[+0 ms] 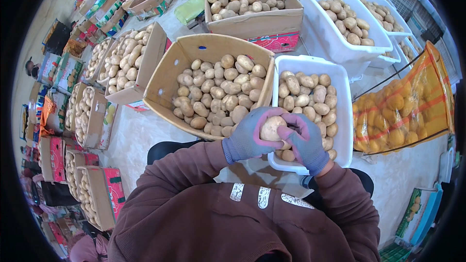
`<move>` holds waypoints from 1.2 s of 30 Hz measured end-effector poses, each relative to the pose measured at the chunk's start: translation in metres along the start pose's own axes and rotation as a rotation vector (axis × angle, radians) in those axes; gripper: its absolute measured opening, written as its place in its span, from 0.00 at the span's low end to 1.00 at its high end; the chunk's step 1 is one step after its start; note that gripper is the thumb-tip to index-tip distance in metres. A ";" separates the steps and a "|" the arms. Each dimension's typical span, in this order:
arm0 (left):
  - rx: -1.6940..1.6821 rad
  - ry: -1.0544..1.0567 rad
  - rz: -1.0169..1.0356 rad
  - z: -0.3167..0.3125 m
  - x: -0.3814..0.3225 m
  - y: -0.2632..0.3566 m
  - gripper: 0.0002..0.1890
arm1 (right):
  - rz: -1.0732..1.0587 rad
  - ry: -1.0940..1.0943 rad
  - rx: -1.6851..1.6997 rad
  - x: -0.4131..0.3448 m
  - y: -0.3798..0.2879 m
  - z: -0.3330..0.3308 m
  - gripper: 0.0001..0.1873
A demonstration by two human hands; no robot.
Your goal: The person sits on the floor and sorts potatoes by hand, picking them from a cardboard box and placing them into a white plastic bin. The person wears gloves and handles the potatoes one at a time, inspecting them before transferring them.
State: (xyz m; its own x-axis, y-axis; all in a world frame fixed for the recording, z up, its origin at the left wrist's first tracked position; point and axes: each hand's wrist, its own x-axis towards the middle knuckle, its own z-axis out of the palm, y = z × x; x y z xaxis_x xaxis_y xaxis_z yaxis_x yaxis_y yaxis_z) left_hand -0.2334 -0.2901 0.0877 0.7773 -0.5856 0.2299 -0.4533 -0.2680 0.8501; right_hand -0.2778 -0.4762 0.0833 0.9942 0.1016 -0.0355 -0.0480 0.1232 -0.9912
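Both hands wear grey and pink work gloves and hold one large potato [272, 128] between them. My left hand [251, 133] grips it from the left side, while my right hand [304, 136] presses on it from the right with its thumb. They are above the near left edge of a white plastic tub [344, 116] that holds many potatoes. Left of the tub, touching it, stands a cardboard box [171, 62] with many more potatoes.
Ahead stand another potato-filled cardboard box [255, 25] and a deep white tub [371, 56]. An orange mesh bag of potatoes [400, 112] leans at the right. Filled boxes [145, 65] line the left. A green sheet [194, 5] lies on the floor.
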 end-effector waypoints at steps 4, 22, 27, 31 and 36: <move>-0.165 -0.050 -0.101 -0.003 0.003 0.001 0.41 | 0.106 -0.039 0.085 0.002 -0.007 -0.007 0.18; -0.144 -0.148 -0.046 -0.013 0.008 0.000 0.42 | 0.188 -0.072 0.227 0.008 -0.007 -0.012 0.11; -0.052 -0.121 0.020 -0.014 0.008 -0.003 0.41 | 0.201 -0.090 0.182 0.006 -0.016 -0.009 0.12; 0.034 -0.110 0.036 -0.013 0.004 -0.004 0.41 | 0.225 -0.110 0.202 0.006 -0.016 -0.007 0.12; 0.086 -0.085 0.110 -0.008 0.000 -0.006 0.40 | 0.186 -0.081 0.110 0.004 -0.007 -0.009 0.11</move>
State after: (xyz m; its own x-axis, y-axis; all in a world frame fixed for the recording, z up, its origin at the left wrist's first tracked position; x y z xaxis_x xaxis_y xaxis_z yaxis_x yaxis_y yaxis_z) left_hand -0.2271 -0.2824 0.0867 0.6829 -0.6768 0.2748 -0.5719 -0.2614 0.7776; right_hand -0.2726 -0.4850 0.0891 0.9565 0.2111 -0.2015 -0.2442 0.2012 -0.9486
